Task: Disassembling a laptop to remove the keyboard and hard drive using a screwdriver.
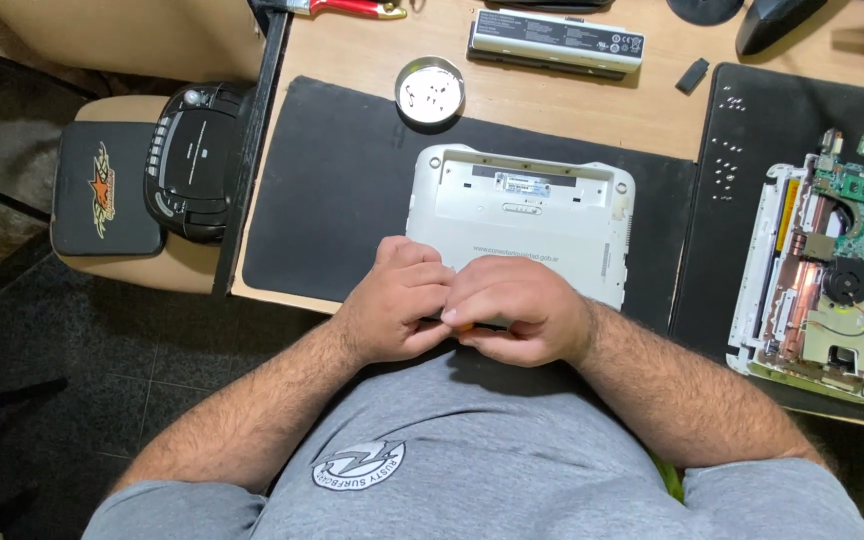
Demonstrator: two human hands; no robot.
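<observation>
A small white laptop (522, 205) lies upside down on a black mat (337, 190), its empty battery bay facing away from me. My left hand (397, 300) and my right hand (517, 310) are clenched together at the laptop's near edge, fingers curled and touching each other. A small orange bit (465, 326) shows between the fingers; what it belongs to is hidden by the hands. The near edge of the laptop is covered by both hands.
A round metal dish with small screws (430, 90) and a long battery pack (556, 40) lie beyond the laptop. An opened laptop with bare circuit board and fan (832, 275) sits on a second mat at the right. A black portable stereo (192, 160) rests on a chair at the left.
</observation>
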